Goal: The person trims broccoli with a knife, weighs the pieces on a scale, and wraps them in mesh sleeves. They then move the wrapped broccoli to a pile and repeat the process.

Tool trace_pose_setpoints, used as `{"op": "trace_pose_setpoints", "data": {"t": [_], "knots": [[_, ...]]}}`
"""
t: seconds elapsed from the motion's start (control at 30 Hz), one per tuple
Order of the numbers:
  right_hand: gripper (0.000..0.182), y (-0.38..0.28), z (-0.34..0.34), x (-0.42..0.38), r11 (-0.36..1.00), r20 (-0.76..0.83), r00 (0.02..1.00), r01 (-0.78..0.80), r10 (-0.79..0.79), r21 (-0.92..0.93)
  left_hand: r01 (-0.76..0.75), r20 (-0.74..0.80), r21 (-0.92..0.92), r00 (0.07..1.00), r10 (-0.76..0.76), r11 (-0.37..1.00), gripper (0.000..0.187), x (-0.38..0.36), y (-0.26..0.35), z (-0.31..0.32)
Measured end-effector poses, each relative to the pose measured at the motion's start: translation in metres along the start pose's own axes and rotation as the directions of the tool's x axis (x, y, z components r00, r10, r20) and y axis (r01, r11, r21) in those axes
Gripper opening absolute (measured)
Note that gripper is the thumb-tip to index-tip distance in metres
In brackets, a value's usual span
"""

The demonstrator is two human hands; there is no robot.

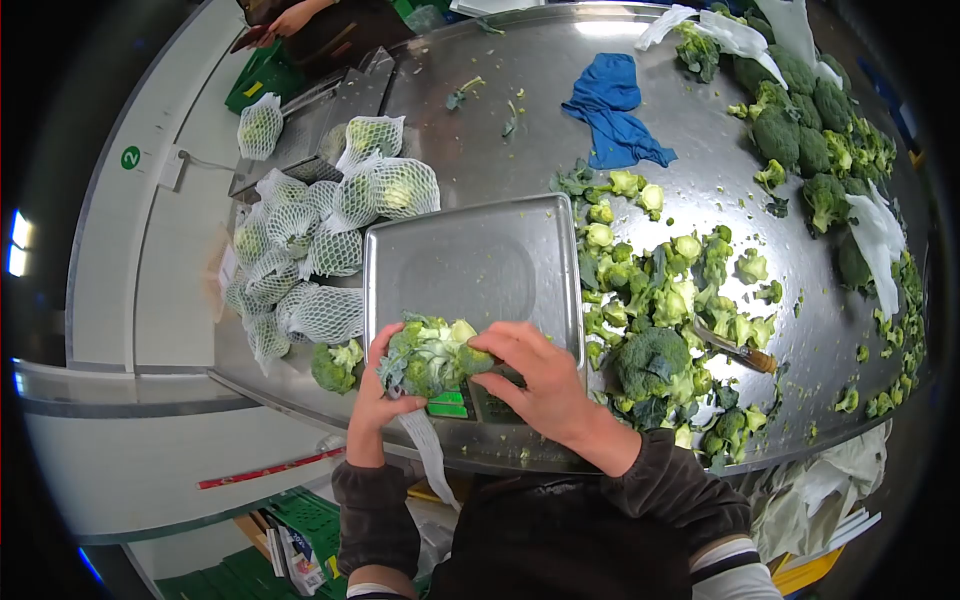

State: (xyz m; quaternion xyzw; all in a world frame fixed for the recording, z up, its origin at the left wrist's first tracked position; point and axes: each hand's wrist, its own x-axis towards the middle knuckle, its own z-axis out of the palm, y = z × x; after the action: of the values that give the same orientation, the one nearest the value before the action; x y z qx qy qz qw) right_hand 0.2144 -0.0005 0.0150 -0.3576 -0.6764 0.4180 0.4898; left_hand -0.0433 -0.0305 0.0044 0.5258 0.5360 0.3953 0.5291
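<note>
At the left of the frame, netted broccoli [295,225] lies piled on the table [490,145]. At lower centre, the left hand [376,408] curls its grip round a broccoli bunch [425,350], white netting [427,450] hanging below; the right hand [545,385] pinches a floret [474,359] at its right edge. Seemingly the bunch is being assembled; seating that floret calls for a steady left grip. Loose florets [675,300] lie right.

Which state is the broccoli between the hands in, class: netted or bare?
Bare, where visible: no white mesh covers this broccoli, unlike the netted heads piled at the left.
</note>
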Motion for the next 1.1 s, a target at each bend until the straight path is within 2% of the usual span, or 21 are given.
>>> {"op": "trace_pose_setpoints", "data": {"t": [0.03,0.17,0.3,0.4,0.57,0.63,0.67,0.73,0.83,0.93,1.1], "knots": [[0.037,0.0,0.0,0.002,0.999,0.003,1.0,0.024,-0.024,-0.026,-0.002,-0.003,-0.003,1.0,0.002,1.0,0.099,0.0,0.0,0.0],[0.037,-0.002,0.006,0.004,0.994,0.036,0.996,0.089,-0.087,-0.07,-0.085,0.047,0.217,0.996,0.077,0.973,0.095,0.003,0.008,0.003],[0.035,-0.007,0.0,0.002,0.995,0.087,0.996,0.006,0.002,-0.096,-0.203,0.118,0.42,0.979,0.169,0.884,0.089,0.005,0.019,0.006],[0.033,-0.009,-0.008,0.003,0.995,0.157,0.986,-0.039,0.053,-0.093,-0.287,0.157,0.486,0.958,0.241,0.825,0.087,0.007,0.025,0.012],[0.032,-0.003,-0.021,0.011,0.997,0.301,0.951,-0.067,0.072,-0.028,-0.336,0.172,0.521,0.942,0.289,0.785,0.087,0.007,0.029,0.016],[0.032,-0.003,-0.024,0.014,0.999,0.349,0.937,-0.02,0.03,-0.033,-0.343,0.171,0.517,0.939,0.298,0.784,0.087,0.007,0.031,0.018],[0.032,-0.002,-0.022,0.014,0.999,0.356,0.934,-0.019,0.03,-0.034,-0.334,0.163,0.525,0.942,0.293,0.783,0.084,0.008,0.032,0.018],[0.03,0.0,-0.019,0.012,0.985,0.333,0.941,0.11,-0.059,-0.136,-0.319,0.145,0.532,0.947,0.287,0.784,0.081,0.009,0.031,0.021],[0.028,-0.003,-0.018,0.013,0.983,0.325,0.944,0.101,-0.046,-0.154,-0.303,0.102,0.587,0.948,0.302,0.751,0.077,0.009,0.029,0.024],[0.028,0.0,-0.018,0.013,0.989,0.347,0.936,0.098,-0.054,-0.11,-0.287,0.124,0.599,0.956,0.268,0.748,0.078,0.009,0.027,0.022],[0.026,0.002,-0.017,0.015,0.992,0.36,0.931,0.093,-0.058,-0.08,-0.377,0.154,0.624,0.918,0.365,0.685,0.077,0.012,0.021,0.019]]}}
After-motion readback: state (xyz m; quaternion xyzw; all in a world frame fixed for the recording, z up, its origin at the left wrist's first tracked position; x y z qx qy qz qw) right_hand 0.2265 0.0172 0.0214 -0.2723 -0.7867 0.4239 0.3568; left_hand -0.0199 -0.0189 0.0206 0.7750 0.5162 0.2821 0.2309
